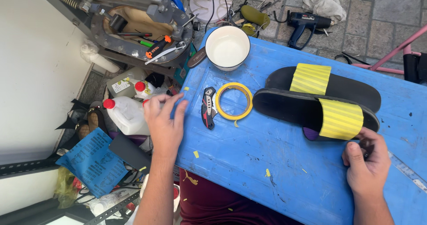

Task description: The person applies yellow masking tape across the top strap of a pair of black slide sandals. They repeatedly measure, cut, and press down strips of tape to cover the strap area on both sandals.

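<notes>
The person's left hand [165,123] rests at the left edge of the blue surface [249,162], its fingers spread and flat, holding nothing; the fingertips lie just left of a folding utility knife [208,107], apart from it. Just right of the knife lies a roll of yellow tape [234,101], flat on the surface and near the heel end of the nearer black slide sandal [311,113]. That sandal lies across the surface with its strap wrapped in yellow tape strips, and a second black sandal [329,85], taped the same way, lies just behind it, touching or nearly so. The right hand [365,159] sits at the near sandal's right end, its grip curled with fingers drawn together against the sole's edge; whether it actually pinches the sandal cannot be told. The left hand is thus well apart from the sandals, with knife and tape roll between. A white bowl [227,47] stands behind the tape roll. Small yellow tape scraps [196,154] dot the surface. Off the left edge stand white jugs with red caps [126,113], and blue sandpaper sheets [93,162] lie below them.
</notes>
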